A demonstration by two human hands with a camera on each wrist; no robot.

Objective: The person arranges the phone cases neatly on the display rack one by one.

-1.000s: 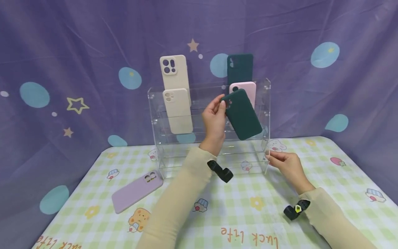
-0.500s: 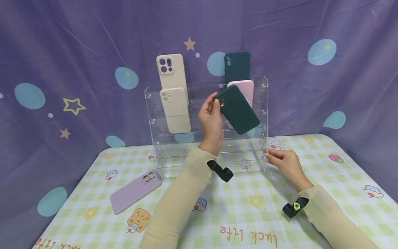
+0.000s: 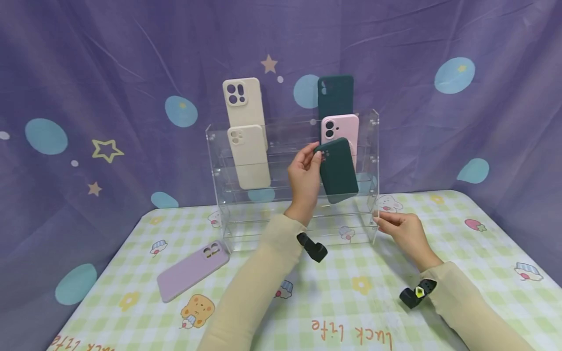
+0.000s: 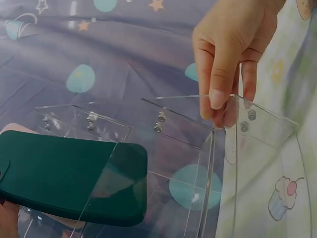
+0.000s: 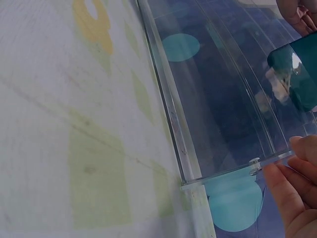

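My left hand (image 3: 306,178) pinches the upper left edge of a dark green phone case (image 3: 339,173), thumb in front. The case tilts slightly, its lower end behind a clear front lip of the tiered acrylic stand (image 3: 298,229). Behind it a pink phone case (image 3: 341,127) stands on the stand, partly covered. In the left wrist view the green case (image 4: 74,173) shows its broad back, overlapped by a clear panel. With thumb and fingers, my right hand (image 3: 406,234) grips the stand's right side panel, also seen in the right wrist view.
Two cream phone cases (image 3: 251,158) stand on the stand's left tiers. Another dark green case (image 3: 335,95) is at the top right. A lilac phone case (image 3: 193,271) lies on the checked tablecloth (image 3: 333,292), left of the stand. A purple curtain (image 3: 131,58) hangs behind.
The green case first rose slightly, then came down and turned more upright with my left hand. More of the pink case shows now. My right hand stays on the side panel.
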